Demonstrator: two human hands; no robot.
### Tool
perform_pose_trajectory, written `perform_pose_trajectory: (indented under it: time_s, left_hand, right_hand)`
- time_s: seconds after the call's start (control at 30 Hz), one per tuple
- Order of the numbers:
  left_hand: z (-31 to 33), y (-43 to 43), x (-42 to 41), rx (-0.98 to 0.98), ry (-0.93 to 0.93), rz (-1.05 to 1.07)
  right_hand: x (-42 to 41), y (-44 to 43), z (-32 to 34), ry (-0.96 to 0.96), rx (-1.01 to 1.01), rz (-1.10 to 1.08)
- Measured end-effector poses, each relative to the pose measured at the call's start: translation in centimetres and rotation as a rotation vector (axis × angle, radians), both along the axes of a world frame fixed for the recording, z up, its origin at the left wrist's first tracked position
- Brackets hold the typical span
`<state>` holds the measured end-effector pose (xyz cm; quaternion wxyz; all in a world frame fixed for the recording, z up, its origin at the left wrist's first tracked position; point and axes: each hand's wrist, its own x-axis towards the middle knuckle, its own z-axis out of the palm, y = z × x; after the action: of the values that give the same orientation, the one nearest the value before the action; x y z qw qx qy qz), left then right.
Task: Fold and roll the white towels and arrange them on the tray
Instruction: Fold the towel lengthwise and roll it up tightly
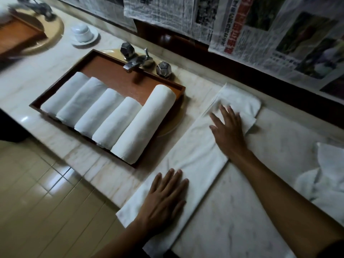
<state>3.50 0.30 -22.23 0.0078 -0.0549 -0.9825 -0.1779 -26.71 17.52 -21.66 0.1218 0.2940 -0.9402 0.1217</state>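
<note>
Left grip (163, 198) flat, fingers straight, pressing near end of folded towel (193, 155) at lower centre; right grip (229, 131) flat on far end. Five rolls (111, 116) lie in tray (111, 75), centre left. Risk: rumpled far end could make lopsided roll; near end at bench (260, 183) edge may slide off.

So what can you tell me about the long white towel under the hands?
The towel is white cloth, folded into a long narrow strip. It lies flat on the marble counter, running slantwise from the near edge toward the back wall, right of the tray. Its far end is doubled over and uneven. The left hand presses flat on the near part, the right hand on the far part.
</note>
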Motion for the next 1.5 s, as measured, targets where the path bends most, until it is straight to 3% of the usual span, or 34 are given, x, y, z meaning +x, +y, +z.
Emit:
perform_pose_trajectory:
  time_s: [0.1,0.2,0.5,0.67,0.77,0.83,1.07,1.17,1.27,1.5]
  left_hand:
    - [0.3,-0.5,-0.1,-0.002,-0.039,-0.002]
    - [0.7,-0.4,-0.1,0.010,-0.045,-0.019]
    - [1.4,-0.4,-0.2,-0.013,-0.062,-0.017]
    - [1.3,-0.6,-0.3,-0.012,-0.065,-0.010]
    - [1.0,-0.6,-0.4,-0.027,-0.075,-0.011]
    - [0.9,-0.5,-0.5,-0.063,-0.098,-0.009]
    - [1.7,0.2,-0.2,-0.095,-0.055,-0.154]
    - [1.3,-0.4,0.1,-0.022,-0.071,-0.179]
    - [1.2,-0.6,0.0,-0.037,-0.083,-0.179]
    - [1.3,-0.3,0.0,-0.038,-0.104,-0.195]
  right_hand:
    - [5.5,-1.5,-0.1,-0.006,-0.171,0.183]
    - [11.6,-1.4,-1.8,-0.135,0.035,0.384]
    - [-0.5,-0.5,-0.6,-0.237,0.200,0.060]
    - [2.1,-2.4,-0.1,-0.305,0.150,-0.027]
    - [8.3,-2.5,-0.6,-0.229,0.046,0.062]
    - [11.4,-1.8,-1.4,-0.197,0.093,0.115]
    - [7.1,1.7,-0.8,-0.125,0.131,0.144]
    - [10.0,0.5,-1.0,-0.105,0.049,0.236]
    - [12.1,0.0,-1.8,-0.160,0.164,0.370]
    - [0.9,0.6,-0.2,-0.283,0.203,0.002]
